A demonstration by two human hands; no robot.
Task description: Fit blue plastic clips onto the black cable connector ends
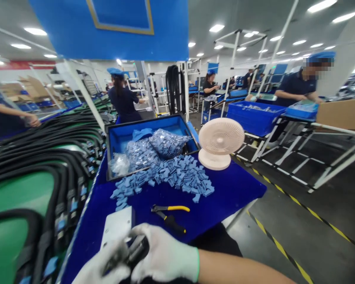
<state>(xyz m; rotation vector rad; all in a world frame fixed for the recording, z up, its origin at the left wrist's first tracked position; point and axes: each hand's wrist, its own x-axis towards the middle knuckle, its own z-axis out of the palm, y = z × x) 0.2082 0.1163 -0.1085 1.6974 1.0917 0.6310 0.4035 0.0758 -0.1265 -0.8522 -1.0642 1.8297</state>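
On the near right of the smooth metal block (pixel 117 224), I hold a rounded black part (pixel 138 247), its long axis slanting away rightward. My white-gloved right hand (pixel 163 251) curls around it; my left hand (pixel 99 266) (blurred, so I can't tell its grip) is beside it. Beyond the block lie small angular blue pieces (pixel 177 173).

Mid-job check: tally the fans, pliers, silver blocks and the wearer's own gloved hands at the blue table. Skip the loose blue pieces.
Fan: 1
Pliers: 1
Silver block: 1
Gloved hands: 2 (left hand, right hand)
Total: 5
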